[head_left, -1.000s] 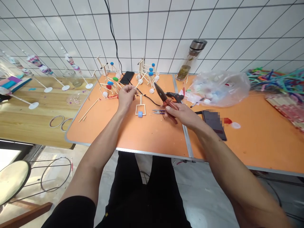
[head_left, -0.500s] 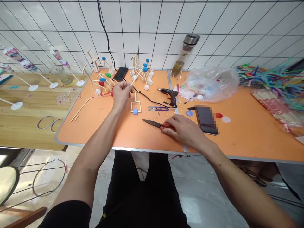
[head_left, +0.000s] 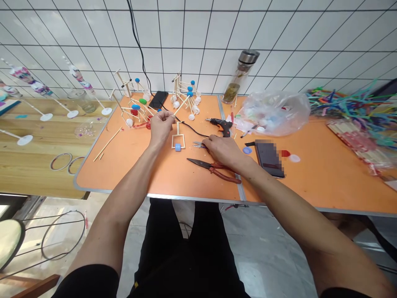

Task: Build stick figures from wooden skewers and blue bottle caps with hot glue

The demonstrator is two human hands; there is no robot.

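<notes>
My left hand point(head_left: 161, 129) pinches a thin wooden stick point(head_left: 182, 106) that slants up to the right. On the table just right of it lies a small square stick frame point(head_left: 173, 141) with a light blue bead point(head_left: 178, 147) on its near side. My right hand point(head_left: 223, 150) is closed over purple-handled thread snips; the snips' blades point(head_left: 197, 145) stick out to the left and the handles are hidden beneath the fingers. Red-handled pliers point(head_left: 225, 175) lie loose on the table, nearer the front edge than my right hand.
Behind the hands stand stick models with coloured caps point(head_left: 190, 94), and a black phone point(head_left: 159, 99). A glue gun point(head_left: 221, 126) lies past my right hand. Rightward are a tea bottle point(head_left: 240, 76), a plastic bag point(head_left: 276, 111), another phone point(head_left: 269, 159) and pipe cleaners point(head_left: 344, 103).
My right hand has let go of the pliers and moved up and left onto the thread snips. My left hand keeps the stick, nearly in place.
</notes>
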